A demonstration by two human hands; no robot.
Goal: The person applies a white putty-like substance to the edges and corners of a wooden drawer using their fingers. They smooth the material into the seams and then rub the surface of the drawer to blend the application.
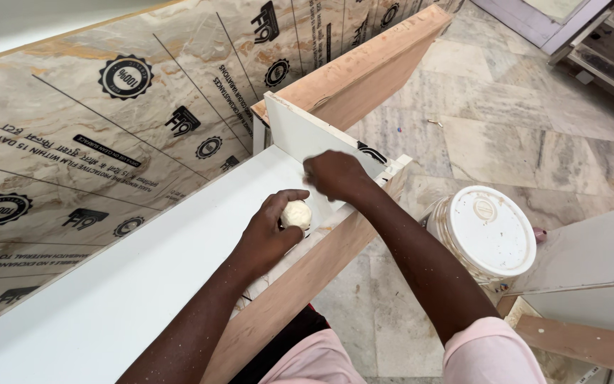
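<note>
Two bare hands work over a white laminated panel (108,284) lying beside a marble-patterned sheet (72,128) under printed protective film. Leftmost, the left hand (268,238) has its grip closed around a pale lump of putty (296,214), held just above the panel's plywood edge (286,284). It looks soft, light and easily dented, best cupped loosely. Further right, the right hand (335,174) presses curled fingers against an upright white board (307,135). Beyond, a white lidded bucket (488,231) stands on the stone floor (520,114).
</note>
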